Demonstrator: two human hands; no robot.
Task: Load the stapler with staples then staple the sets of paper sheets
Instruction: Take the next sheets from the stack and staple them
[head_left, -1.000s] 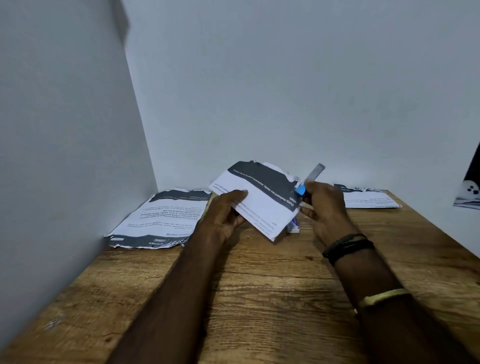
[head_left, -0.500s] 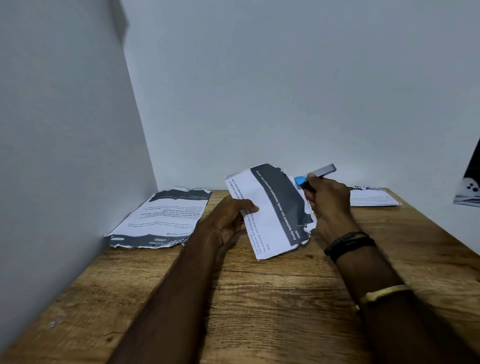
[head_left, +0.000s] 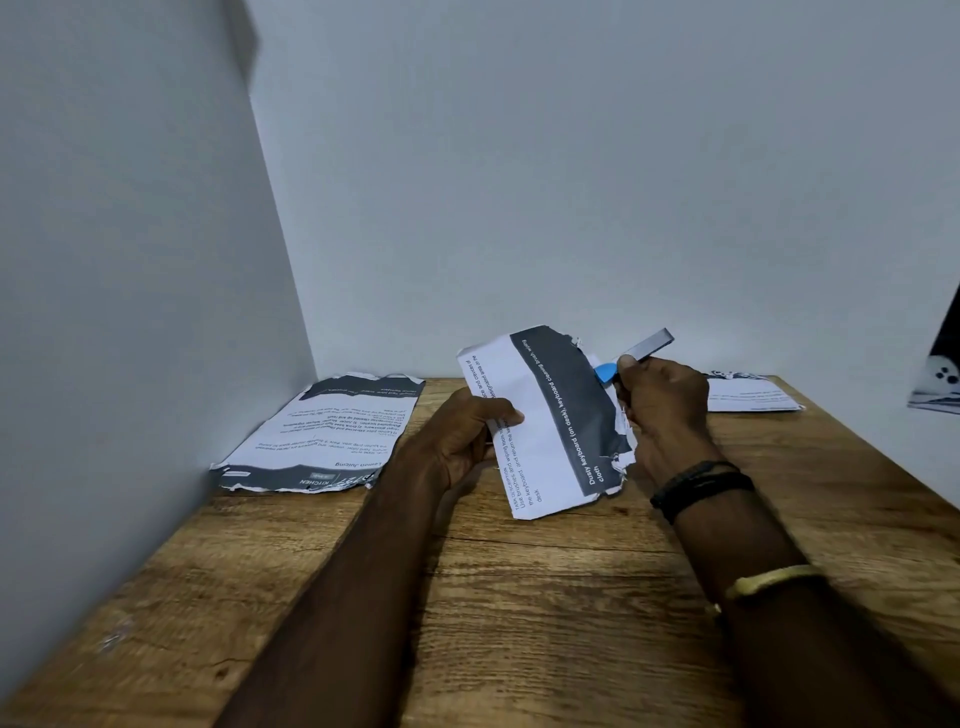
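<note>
My left hand (head_left: 462, 436) grips the left edge of a set of torn paper sheets (head_left: 550, 421), white with a dark grey band, held upright above the wooden table (head_left: 519, 597). My right hand (head_left: 665, 410) is closed around a small stapler (head_left: 636, 353) with a blue part and a grey metal arm that sticks up to the right. The stapler's blue end touches the set's upper right corner. Most of the stapler's body is hidden by my fingers.
Another set of printed sheets (head_left: 327, 436) lies flat at the back left against the left wall. A third set (head_left: 748, 395) lies at the back right behind my right hand. A black-and-white object (head_left: 940, 374) hangs off the right edge of view.
The held sheets have turned from slanted and nearly flat to upright, with the dark band now running downward. My right hand rose slightly with the stapler, whose metal arm tilted to the right.
</note>
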